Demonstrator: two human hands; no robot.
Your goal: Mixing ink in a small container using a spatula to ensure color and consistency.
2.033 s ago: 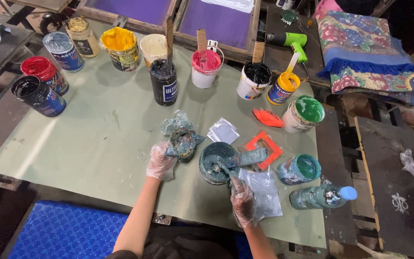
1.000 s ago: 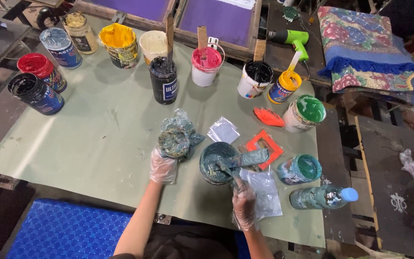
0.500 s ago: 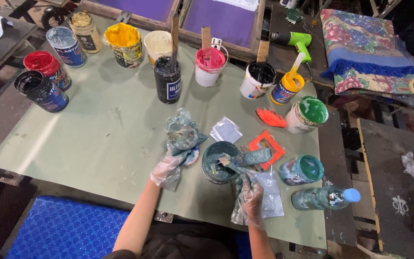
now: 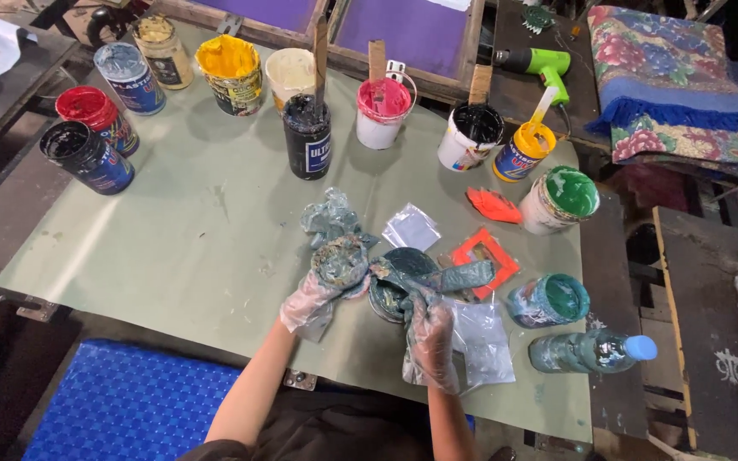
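A pale green worktable [image 4: 172, 248] fills the view, with open paint pots lined along its far edge and left corner, and purple-meshed printing screens [image 4: 403, 26] beyond them. The left half of the table is bare; the near right is crowded. The left hand [image 4: 318, 290], in a clear plastic glove, has its fingers curled around a teal-smeared lid [image 4: 341, 256]. The right hand [image 4: 430, 340], also gloved, grips a paint-coated stirring stick [image 4: 437, 280] dipping into the dark teal paint tub [image 4: 403, 282] between the hands. A blue mat [image 4: 121, 401] lies below the near edge.
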